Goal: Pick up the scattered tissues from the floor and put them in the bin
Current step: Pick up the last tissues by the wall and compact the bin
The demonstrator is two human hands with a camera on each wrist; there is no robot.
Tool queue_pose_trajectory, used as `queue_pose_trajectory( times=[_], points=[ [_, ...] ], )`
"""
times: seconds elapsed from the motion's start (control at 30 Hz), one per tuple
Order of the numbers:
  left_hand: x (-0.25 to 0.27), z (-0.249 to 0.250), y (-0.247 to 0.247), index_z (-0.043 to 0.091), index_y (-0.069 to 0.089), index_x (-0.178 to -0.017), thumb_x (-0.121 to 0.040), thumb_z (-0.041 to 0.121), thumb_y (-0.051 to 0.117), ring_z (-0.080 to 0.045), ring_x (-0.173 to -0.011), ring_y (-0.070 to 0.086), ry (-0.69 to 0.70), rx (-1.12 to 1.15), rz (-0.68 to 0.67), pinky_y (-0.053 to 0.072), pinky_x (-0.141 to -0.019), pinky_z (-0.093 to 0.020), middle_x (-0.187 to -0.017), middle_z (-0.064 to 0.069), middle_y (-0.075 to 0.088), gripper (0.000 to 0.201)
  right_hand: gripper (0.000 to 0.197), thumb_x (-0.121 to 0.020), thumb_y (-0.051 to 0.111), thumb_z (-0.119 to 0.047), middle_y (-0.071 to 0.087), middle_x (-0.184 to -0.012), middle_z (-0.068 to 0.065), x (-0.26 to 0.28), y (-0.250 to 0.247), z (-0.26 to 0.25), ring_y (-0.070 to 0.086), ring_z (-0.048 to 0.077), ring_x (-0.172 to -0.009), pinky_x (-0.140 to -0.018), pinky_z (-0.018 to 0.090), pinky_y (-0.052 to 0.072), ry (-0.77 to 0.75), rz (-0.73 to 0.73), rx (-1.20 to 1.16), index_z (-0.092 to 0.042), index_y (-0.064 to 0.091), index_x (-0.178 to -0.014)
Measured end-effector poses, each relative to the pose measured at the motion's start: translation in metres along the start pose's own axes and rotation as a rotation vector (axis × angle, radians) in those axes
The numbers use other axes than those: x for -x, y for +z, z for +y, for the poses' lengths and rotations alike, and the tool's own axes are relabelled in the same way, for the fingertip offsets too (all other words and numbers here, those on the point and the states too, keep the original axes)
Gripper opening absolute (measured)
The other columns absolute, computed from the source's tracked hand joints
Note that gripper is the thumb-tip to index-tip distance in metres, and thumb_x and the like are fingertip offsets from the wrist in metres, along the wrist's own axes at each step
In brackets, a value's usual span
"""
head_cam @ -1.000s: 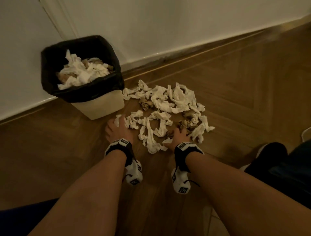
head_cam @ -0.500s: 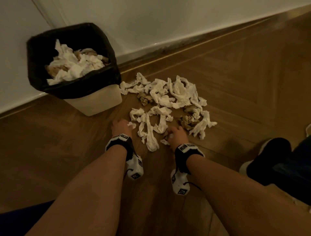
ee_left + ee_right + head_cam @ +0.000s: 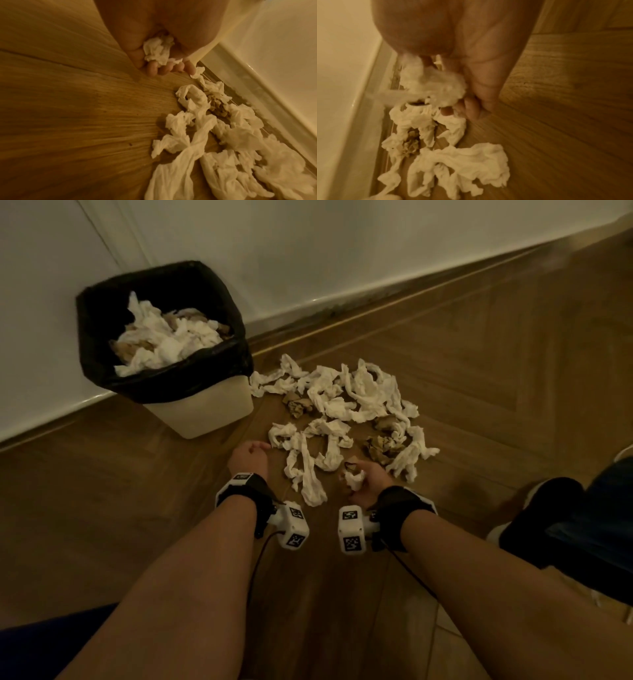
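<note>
Wooden floor point(image 3: 479, 405) meets a white wall point(image 3: 308, 251), where the black-lined bin point(image 3: 205, 409) holds crumpled tissues, scattered tissues point(image 3: 346, 402) lie just beside it, and the left hand point(image 3: 248, 458) and right hand point(image 3: 364, 479) each clutch a tissue wad point(image 3: 157, 52), apparently white.

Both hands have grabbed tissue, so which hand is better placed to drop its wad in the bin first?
Left. The left hand already grips a tissue wad and sits nearer the bin; the right hand, holding its own tissue clump, would have to cross the pile.
</note>
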State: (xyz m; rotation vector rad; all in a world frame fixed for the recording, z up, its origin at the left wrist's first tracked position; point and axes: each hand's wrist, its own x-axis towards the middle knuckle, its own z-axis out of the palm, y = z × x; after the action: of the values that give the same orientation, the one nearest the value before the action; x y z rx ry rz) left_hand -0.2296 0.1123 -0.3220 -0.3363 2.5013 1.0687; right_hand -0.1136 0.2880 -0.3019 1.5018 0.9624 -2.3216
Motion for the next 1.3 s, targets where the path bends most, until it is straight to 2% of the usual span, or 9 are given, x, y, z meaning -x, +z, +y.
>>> queue_pose_trajectory(
  times=[0.13, 0.23, 0.47, 0.57, 0.67, 0.83, 0.97, 1.17, 1.3],
  points=[
    [-0.001, -0.003, -0.007, 0.013, 0.063, -0.115, -0.096, 0.004, 0.029, -0.03, -0.123, 0.045, -0.01, 0.002, -0.082, 0.036, -0.1, -0.031, -0.136, -0.014, 0.048, 0.039, 0.051, -0.091, 0.033, -0.026, 0.044, -0.067, 0.004, 0.009, 0.002, -0.002, 0.037, 0.017, -0.054, -0.048, 0.023, 0.025, -0.015, -0.102, -0.154, -0.011, 0.056, -0.048],
    [-0.002, 0.0, -0.01, 0.011, 0.052, -0.129, -0.096, 0.01, 0.036, -0.033, -0.126, 0.044, -0.065, 0.041, -0.139, 0.036, -0.102, -0.035, -0.139, -0.015, 0.045, 0.037, 0.029, -0.088, 0.049, -0.05, 0.053, -0.087, 0.003, 0.012, 0.007, -0.006, 0.047, 0.018, -0.05, -0.039, 0.022, 0.039, -0.032, 0.038, -0.069, -0.023, 0.055, -0.095],
    [0.0, 0.011, -0.023, 0.01, 0.035, -0.141, -0.092, -0.005, 0.039, -0.037, -0.118, 0.052, -0.15, 0.108, -0.278, 0.045, -0.099, -0.044, -0.135, -0.022, 0.047, 0.051, 0.039, -0.096, 0.04, -0.041, 0.042, -0.038, 0.001, 0.038, 0.019, -0.012, 0.032, 0.012, -0.021, -0.033, 0.007, 0.027, -0.011, -0.02, -0.026, -0.014, 0.045, -0.068],
    [0.01, 0.023, -0.031, 0.0, 0.034, -0.14, -0.092, -0.014, 0.038, -0.037, -0.123, 0.049, -0.111, 0.286, -0.36, 0.046, -0.091, -0.039, -0.136, -0.025, 0.046, 0.05, 0.032, -0.099, 0.034, -0.036, 0.045, -0.055, 0.005, 0.048, 0.026, -0.019, 0.035, 0.009, -0.025, -0.033, 0.008, 0.026, -0.08, -0.096, -0.058, -0.013, 0.054, -0.087],
    [0.025, 0.033, -0.049, 0.0, 0.037, -0.139, -0.091, -0.012, 0.045, -0.036, -0.124, 0.049, -0.071, 0.354, -0.419, 0.041, -0.104, -0.042, -0.136, -0.025, 0.047, 0.051, 0.036, -0.1, 0.029, -0.028, 0.047, -0.066, 0.005, 0.057, 0.04, -0.028, 0.038, 0.008, -0.029, -0.027, 0.012, 0.028, -0.104, -0.21, -0.065, -0.008, 0.058, -0.097],
    [0.057, 0.047, -0.09, 0.004, 0.041, -0.135, -0.093, -0.002, 0.049, -0.028, -0.092, 0.067, -0.022, 0.551, -0.516, 0.057, -0.057, -0.025, -0.126, -0.023, 0.054, 0.042, 0.032, -0.099, 0.032, -0.029, 0.039, -0.048, -0.001, 0.066, 0.088, -0.049, 0.03, 0.011, -0.032, -0.027, 0.014, 0.022, -0.162, -0.218, 0.16, -0.014, 0.045, -0.073],
    [0.057, 0.065, -0.134, 0.012, 0.058, -0.12, -0.088, 0.006, 0.061, -0.006, -0.049, 0.06, 0.274, 0.375, -0.312, 0.045, -0.041, -0.015, -0.087, -0.008, 0.065, 0.033, 0.038, -0.097, 0.035, -0.05, 0.046, -0.07, 0.0, 0.075, 0.15, -0.077, 0.045, 0.016, -0.057, -0.042, 0.025, 0.037, -0.346, -0.127, 0.583, -0.018, 0.052, -0.086],
    [0.033, 0.115, -0.198, 0.013, 0.064, -0.113, -0.09, 0.0, 0.05, -0.017, -0.078, 0.065, 0.524, 0.404, 0.177, 0.056, -0.07, -0.02, -0.1, -0.012, 0.066, 0.03, 0.042, -0.097, 0.037, -0.048, 0.054, -0.082, 0.003, 0.098, 0.246, -0.119, 0.052, 0.021, -0.073, -0.065, 0.026, 0.042, -0.779, -0.152, 0.997, -0.012, 0.06, -0.092],
    [0.002, 0.14, -0.235, 0.015, 0.061, -0.118, -0.089, 0.003, 0.046, -0.019, -0.09, 0.064, 0.57, 0.165, 0.232, 0.047, -0.067, -0.014, -0.111, -0.01, 0.065, 0.035, 0.041, -0.096, 0.045, -0.042, 0.053, -0.071, 0.005, 0.098, 0.295, -0.138, 0.052, 0.024, -0.074, -0.069, 0.034, 0.043, -0.983, -0.118, 0.988, -0.011, 0.056, -0.071]
  ],
)
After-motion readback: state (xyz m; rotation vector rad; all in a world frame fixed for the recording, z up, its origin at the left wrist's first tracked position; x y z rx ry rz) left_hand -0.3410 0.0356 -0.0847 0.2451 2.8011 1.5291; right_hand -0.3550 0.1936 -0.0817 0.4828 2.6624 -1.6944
